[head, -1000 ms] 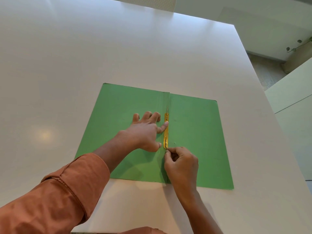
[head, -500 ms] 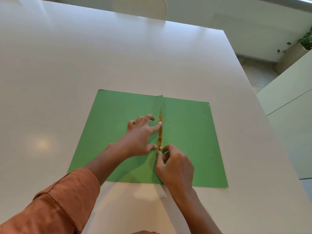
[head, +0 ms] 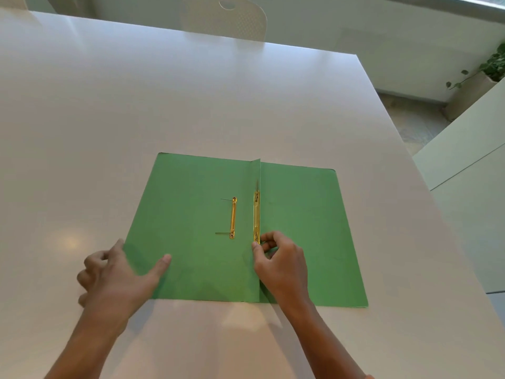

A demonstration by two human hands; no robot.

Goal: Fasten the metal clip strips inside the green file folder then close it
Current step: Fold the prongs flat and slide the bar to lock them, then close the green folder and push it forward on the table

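1. Green file folder [head: 191, 214]: lies open and flat on the white surface [head: 191, 105], its spine fold standing up as a narrow ridge along the middle.
2. Fastened clip strip [head: 256, 217]: gold metal, set against the spine ridge.
3. Loose clip strip [head: 233, 218]: gold, lying on the left leaf (two thin prongs point leftward), just beside the spine.
4. Right hand [head: 278, 262]: thumb and forefinger pinched together on the near end of the fastened strip.
5. Left hand [head: 117, 277]: grip closed on the left leaf's near-left edge, thumb on top, fingers curled beneath.
6. White chair [head: 226, 17]: beyond the far edge.
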